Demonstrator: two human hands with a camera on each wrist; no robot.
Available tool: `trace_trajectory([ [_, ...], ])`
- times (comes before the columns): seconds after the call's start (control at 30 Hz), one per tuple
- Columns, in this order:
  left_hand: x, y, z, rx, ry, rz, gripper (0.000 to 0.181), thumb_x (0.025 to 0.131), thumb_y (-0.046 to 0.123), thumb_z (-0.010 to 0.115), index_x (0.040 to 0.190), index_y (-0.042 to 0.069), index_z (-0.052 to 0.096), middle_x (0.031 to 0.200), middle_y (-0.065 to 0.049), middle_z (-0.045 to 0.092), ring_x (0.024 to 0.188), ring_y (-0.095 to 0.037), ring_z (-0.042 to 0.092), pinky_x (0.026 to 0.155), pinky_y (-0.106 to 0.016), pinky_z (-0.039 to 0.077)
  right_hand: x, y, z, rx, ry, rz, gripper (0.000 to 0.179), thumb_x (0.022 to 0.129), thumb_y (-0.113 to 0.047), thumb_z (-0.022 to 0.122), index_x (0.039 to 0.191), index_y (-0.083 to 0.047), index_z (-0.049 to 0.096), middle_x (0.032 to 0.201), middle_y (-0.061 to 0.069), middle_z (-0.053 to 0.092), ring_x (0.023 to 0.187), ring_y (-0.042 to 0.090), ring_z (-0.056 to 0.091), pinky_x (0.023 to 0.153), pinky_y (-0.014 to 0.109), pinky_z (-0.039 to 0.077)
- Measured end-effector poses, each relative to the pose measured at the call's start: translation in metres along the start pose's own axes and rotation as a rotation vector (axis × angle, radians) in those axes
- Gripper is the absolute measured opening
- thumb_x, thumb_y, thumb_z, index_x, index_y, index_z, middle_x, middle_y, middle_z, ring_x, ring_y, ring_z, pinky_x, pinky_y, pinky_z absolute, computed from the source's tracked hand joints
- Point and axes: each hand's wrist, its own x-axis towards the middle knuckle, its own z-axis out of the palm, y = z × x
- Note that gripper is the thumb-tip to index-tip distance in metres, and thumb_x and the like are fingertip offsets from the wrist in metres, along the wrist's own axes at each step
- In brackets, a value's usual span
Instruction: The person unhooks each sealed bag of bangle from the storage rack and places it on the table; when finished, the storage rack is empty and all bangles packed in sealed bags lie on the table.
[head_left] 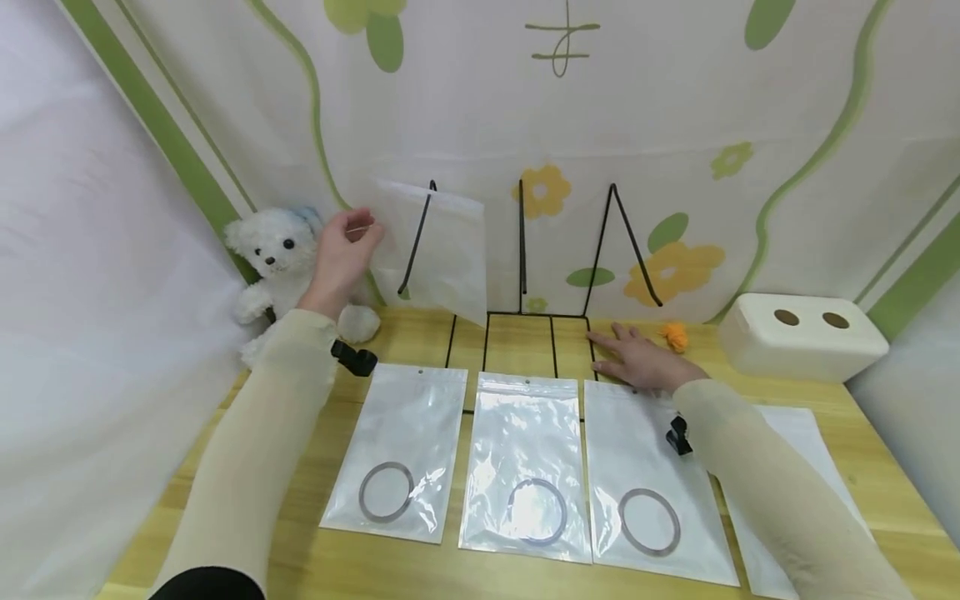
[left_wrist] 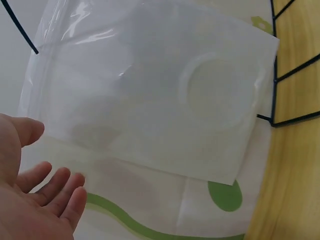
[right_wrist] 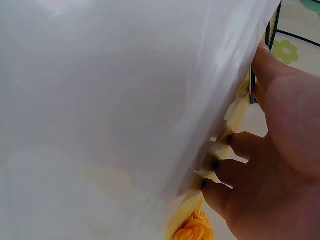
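A translucent zip bag (head_left: 459, 258) hangs from the left prong (head_left: 417, 250) of a black wire rack. In the left wrist view, a pale ring (left_wrist: 186, 95) shows faintly through that bag (left_wrist: 130, 110). Beside its left edge is my left hand (head_left: 347, 254), thumb and fingers apart with nothing between them. My right hand (head_left: 643, 362) reaches over the tabletop with fingers spread, at the right side of the rack's base. Just below it lies a silvery zip bag (head_left: 637, 442) with a ring inside; two similar bags, a left one (head_left: 408, 417) and a middle one (head_left: 525, 425), lie alongside.
Another pale bag (head_left: 798, 433) lies partly under the right forearm. A white plush bear (head_left: 281, 250) sits at the back left. A white box with two round holes (head_left: 802, 337) stands at the back right, near a small orange item (head_left: 675, 336). Two more prongs jut from the rack.
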Motion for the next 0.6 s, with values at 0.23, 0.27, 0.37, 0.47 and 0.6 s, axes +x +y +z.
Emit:
trace_trajectory([
  [0.23,0.01,0.021,0.0,-0.089,-0.02,-0.021,0.061,0.111,0.031,0.063,0.167,0.019,0.042,0.165,-0.004,0.052,0.152,-0.019,0.048,0.128,-0.034,0.04,0.001,-0.002,-0.001,0.006,0.009,-0.007,0.073,0.114,-0.05,0.051,0.174,-0.02,0.024,0.177,0.035,0.004,0.158,0.069,0.005,0.115,0.089,0.022],
  [0.27,0.01,0.023,0.0,-0.085,-0.025,-0.027,0.061,0.111,0.031,0.063,0.167,0.02,0.043,0.165,-0.004,0.052,0.153,-0.019,0.048,0.128,-0.034,0.04,0.001,-0.003,-0.001,0.007,0.006,-0.006,0.073,0.114,-0.05,0.051,0.174,-0.02,0.024,0.177,0.035,0.004,0.158,0.069,0.005,0.115,0.089,0.022],
  [0.37,0.01,0.026,0.002,-0.07,-0.012,-0.047,0.055,0.112,0.032,0.062,0.164,0.022,0.047,0.163,-0.004,0.054,0.15,-0.018,0.049,0.126,-0.034,0.042,0.0,-0.004,-0.001,0.012,-0.003,0.002,0.072,0.114,-0.049,0.051,0.175,-0.02,0.023,0.177,0.035,0.002,0.158,0.069,0.003,0.117,0.089,0.02],
  [0.47,0.008,0.026,0.003,-0.059,0.038,-0.037,0.046,0.112,0.032,0.06,0.157,0.018,0.056,0.153,-0.004,0.06,0.139,-0.017,0.054,0.119,-0.034,0.046,0.0,-0.004,-0.001,0.016,-0.002,0.004,0.072,0.114,-0.049,0.051,0.175,-0.02,0.023,0.177,0.035,0.002,0.158,0.069,0.003,0.118,0.088,0.017],
  [0.6,0.005,0.025,0.004,-0.045,0.096,0.029,0.038,0.112,0.032,0.061,0.144,0.012,0.067,0.134,-0.001,0.068,0.12,-0.011,0.059,0.104,-0.028,0.05,-0.001,-0.004,-0.001,0.023,-0.003,0.008,0.072,0.114,-0.049,0.051,0.174,-0.02,0.023,0.177,0.035,0.001,0.158,0.068,0.001,0.119,0.088,0.016],
])
